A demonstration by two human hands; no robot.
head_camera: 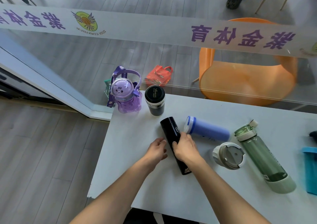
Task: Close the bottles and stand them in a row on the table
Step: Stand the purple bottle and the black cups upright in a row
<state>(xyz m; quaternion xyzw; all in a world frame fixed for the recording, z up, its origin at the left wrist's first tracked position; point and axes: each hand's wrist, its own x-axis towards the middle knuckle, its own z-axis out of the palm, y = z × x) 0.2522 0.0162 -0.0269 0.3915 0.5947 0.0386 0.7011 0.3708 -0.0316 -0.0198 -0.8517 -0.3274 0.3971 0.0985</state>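
Note:
A slim black flask (170,126) lies on the white table (130,138), its capped end pointing away from me. My right hand (186,147) is wrapped around its middle. My left hand (157,151) sits just left of the flask, fingers apart, fingertips close to its side. At the table's far left corner stand a purple cat-lidded bottle (127,97) and a black tumbler (155,100), both upright. A blue bottle (207,129) lies on its side with its flip lid open. A green bottle (262,157) lies with its lid open. A grey-lidded cup (229,155) lies tipped toward me.
A glass wall with a printed band runs along the table's far edge; behind it are an orange chair (247,74) and a red bag (158,76). A blue container (310,169) sits at the right edge. The table's left edge drops to wood flooring.

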